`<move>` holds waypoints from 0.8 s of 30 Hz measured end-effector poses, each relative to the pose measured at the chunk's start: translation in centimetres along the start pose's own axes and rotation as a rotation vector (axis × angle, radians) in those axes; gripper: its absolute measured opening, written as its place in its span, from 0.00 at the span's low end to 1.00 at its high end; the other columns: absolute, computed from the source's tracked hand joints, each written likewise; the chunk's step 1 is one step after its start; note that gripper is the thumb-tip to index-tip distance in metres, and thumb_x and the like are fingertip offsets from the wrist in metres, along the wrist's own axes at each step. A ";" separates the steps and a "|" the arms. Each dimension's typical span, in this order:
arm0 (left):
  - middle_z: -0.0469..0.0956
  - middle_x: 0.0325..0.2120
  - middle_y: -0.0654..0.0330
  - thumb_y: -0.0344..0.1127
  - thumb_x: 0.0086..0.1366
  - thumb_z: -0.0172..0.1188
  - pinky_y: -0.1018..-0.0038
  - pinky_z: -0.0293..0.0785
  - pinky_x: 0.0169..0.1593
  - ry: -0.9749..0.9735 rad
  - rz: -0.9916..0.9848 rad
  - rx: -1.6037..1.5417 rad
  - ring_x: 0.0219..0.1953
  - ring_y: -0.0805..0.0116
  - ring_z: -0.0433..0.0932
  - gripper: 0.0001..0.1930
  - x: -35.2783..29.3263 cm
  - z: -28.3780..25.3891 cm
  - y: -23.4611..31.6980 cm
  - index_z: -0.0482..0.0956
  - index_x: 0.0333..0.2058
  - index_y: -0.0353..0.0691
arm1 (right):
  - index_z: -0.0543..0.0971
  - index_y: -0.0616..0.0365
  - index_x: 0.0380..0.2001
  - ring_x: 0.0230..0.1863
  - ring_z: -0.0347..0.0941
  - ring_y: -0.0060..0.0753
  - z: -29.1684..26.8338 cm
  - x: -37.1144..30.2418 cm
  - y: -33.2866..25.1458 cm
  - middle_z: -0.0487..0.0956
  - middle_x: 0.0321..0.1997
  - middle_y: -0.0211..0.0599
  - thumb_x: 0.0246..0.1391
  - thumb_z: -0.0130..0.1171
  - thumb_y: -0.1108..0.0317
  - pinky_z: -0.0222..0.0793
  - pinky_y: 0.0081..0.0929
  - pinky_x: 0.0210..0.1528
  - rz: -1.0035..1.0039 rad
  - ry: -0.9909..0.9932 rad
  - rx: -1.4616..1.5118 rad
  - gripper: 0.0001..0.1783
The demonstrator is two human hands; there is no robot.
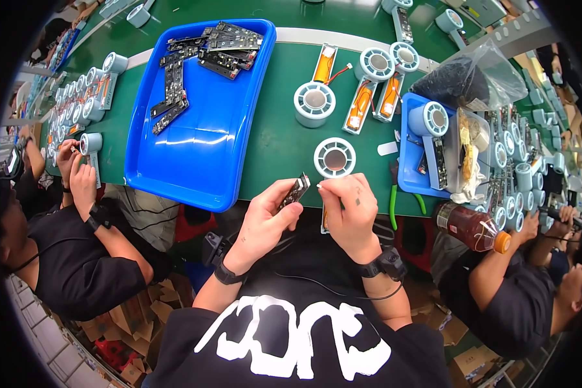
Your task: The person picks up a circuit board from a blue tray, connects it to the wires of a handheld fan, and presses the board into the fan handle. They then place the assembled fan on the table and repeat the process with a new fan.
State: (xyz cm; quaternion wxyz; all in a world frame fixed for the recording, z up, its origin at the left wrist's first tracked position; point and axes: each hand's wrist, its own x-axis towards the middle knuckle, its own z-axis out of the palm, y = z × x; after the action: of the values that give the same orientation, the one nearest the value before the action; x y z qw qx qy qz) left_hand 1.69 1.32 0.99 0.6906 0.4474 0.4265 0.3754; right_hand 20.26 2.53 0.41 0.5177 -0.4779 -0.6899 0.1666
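Workers sit close along a green tabletop (275,123), one person (77,265) to the left and another person (511,291) to the right, with cardboard boxes (126,317) down on the floor.

From the head view, I see the wearer's left hand (268,216) holding a narrow black circuit board (296,191), tilted upward, over the near edge of the tabletop; its grip is closed, thumb against fingers, around the board. Just beside it, the right hand (349,210) has its grip pinched nearly to nothing at the fingertips, on a tiny white piece (319,186) too small to make out.

Right beyond the hands lies a pale blue round-headed unit (335,158), its lower part mostly hidden by the right hand. Farther up lie three similar units (314,103) with orange batteries (361,107). Left of these, a big blue tray (194,161) carries a heap of black boards (233,48) toward its far end. Over on the right sit a smaller blue bin (415,173), green-handled pliers (393,205) and an orange-capped bottle (465,226).
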 end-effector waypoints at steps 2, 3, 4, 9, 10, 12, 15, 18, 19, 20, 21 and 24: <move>0.73 0.26 0.65 0.33 0.75 0.54 0.83 0.69 0.28 -0.048 -0.084 -0.107 0.23 0.79 0.71 0.28 -0.2 0.3 1.0 0.61 0.71 0.40 | 0.78 0.56 0.35 0.27 0.77 0.34 -0.1 0.4 0.0 0.81 0.29 0.30 0.53 0.68 0.78 0.66 0.31 0.34 -0.095 -0.032 -0.044 0.09; 0.71 0.24 0.66 0.32 0.75 0.52 0.84 0.67 0.25 -0.072 -0.126 -0.160 0.20 0.81 0.69 0.28 -0.3 0.5 1.3 0.60 0.72 0.42 | 0.78 0.56 0.35 0.27 0.77 0.34 -0.1 0.4 -0.1 0.81 0.29 0.30 0.53 0.68 0.78 0.66 0.31 0.34 -0.093 -0.031 -0.044 0.09; 0.71 0.24 0.66 0.32 0.75 0.52 0.84 0.67 0.25 -0.073 -0.128 -0.160 0.20 0.81 0.69 0.28 -0.3 0.7 1.2 0.60 0.72 0.42 | 0.79 0.56 0.35 0.27 0.76 0.34 0.0 0.5 -0.1 0.81 0.28 0.30 0.53 0.68 0.78 0.66 0.31 0.34 -0.096 -0.028 -0.052 0.09; 0.68 0.20 0.67 0.35 0.77 0.49 0.82 0.64 0.21 -0.089 -0.144 -0.189 0.15 0.81 0.64 0.28 -0.6 1.0 0.8 0.57 0.72 0.44 | 0.80 0.56 0.34 0.25 0.75 0.34 0.1 0.6 -0.2 0.79 0.26 0.30 0.51 0.69 0.79 0.67 0.31 0.34 -0.102 -0.033 -0.082 0.09; 0.68 0.20 0.67 0.35 0.77 0.49 0.82 0.65 0.20 -0.090 -0.153 -0.196 0.15 0.81 0.65 0.27 -0.6 0.9 0.8 0.58 0.72 0.45 | 0.80 0.56 0.34 0.25 0.76 0.34 0.0 0.6 -0.2 0.79 0.25 0.30 0.51 0.69 0.79 0.66 0.31 0.34 -0.103 -0.040 -0.089 0.09; 0.68 0.20 0.67 0.35 0.77 0.49 0.82 0.65 0.20 -0.090 -0.163 -0.205 0.15 0.81 0.65 0.27 -0.6 0.9 0.8 0.59 0.72 0.46 | 0.80 0.56 0.34 0.25 0.75 0.33 0.0 0.6 -0.2 0.79 0.25 0.29 0.51 0.69 0.79 0.66 0.31 0.34 -0.109 -0.048 -0.109 0.09; 0.68 0.19 0.68 0.34 0.77 0.50 0.81 0.65 0.20 -0.065 -0.156 -0.066 0.14 0.81 0.66 0.26 -0.5 0.9 1.0 0.60 0.71 0.48 | 0.79 0.56 0.33 0.25 0.75 0.33 -0.2 0.7 -0.2 0.78 0.24 0.29 0.50 0.69 0.78 0.66 0.31 0.33 -0.125 -0.066 -0.148 0.09; 0.68 0.19 0.68 0.34 0.76 0.51 0.81 0.64 0.20 -0.050 -0.151 -0.040 0.15 0.81 0.67 0.25 -0.5 1.0 1.1 0.62 0.70 0.49 | 0.80 0.55 0.34 0.27 0.76 0.29 -0.5 0.8 -0.2 0.78 0.26 0.27 0.51 0.69 0.75 0.66 0.30 0.34 -0.193 -0.143 -0.269 0.08; 0.68 0.19 0.68 0.33 0.76 0.52 0.81 0.64 0.20 -0.043 -0.149 -0.027 0.15 0.81 0.68 0.25 -0.5 1.0 1.2 0.63 0.69 0.49 | 0.80 0.55 0.34 0.27 0.76 0.29 -0.5 0.8 -0.2 0.78 0.26 0.27 0.51 0.69 0.75 0.66 0.30 0.34 -0.193 -0.144 -0.269 0.08; 0.68 0.19 0.68 0.33 0.76 0.52 0.81 0.64 0.20 -0.043 -0.150 -0.027 0.15 0.81 0.68 0.25 -0.6 1.0 1.3 0.63 0.69 0.49 | 0.80 0.55 0.34 0.26 0.75 0.30 -0.5 0.9 -0.2 0.78 0.25 0.27 0.50 0.69 0.76 0.65 0.31 0.34 -0.197 -0.142 -0.265 0.09; 0.69 0.18 0.68 0.33 0.76 0.51 0.81 0.65 0.20 -0.044 -0.155 0.009 0.15 0.80 0.68 0.25 -0.6 1.0 1.3 0.63 0.69 0.49 | 0.79 0.55 0.33 0.25 0.74 0.30 -0.5 0.9 -0.2 0.77 0.24 0.27 0.50 0.69 0.76 0.65 0.31 0.33 -0.201 -0.141 -0.261 0.09; 0.69 0.18 0.68 0.32 0.75 0.51 0.80 0.65 0.20 -0.038 -0.169 0.079 0.14 0.80 0.69 0.24 -0.8 0.8 1.4 0.64 0.68 0.49 | 0.79 0.55 0.32 0.25 0.73 0.31 -0.9 1.3 -0.1 0.76 0.23 0.27 0.48 0.71 0.77 0.64 0.31 0.32 -0.207 -0.185 -0.223 0.10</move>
State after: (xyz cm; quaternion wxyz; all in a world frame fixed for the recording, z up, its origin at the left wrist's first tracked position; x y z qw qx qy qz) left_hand 1.97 0.81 2.67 0.7097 0.4438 0.4639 0.2901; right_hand 21.01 3.29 1.61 0.4101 -0.4414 -0.7943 0.0781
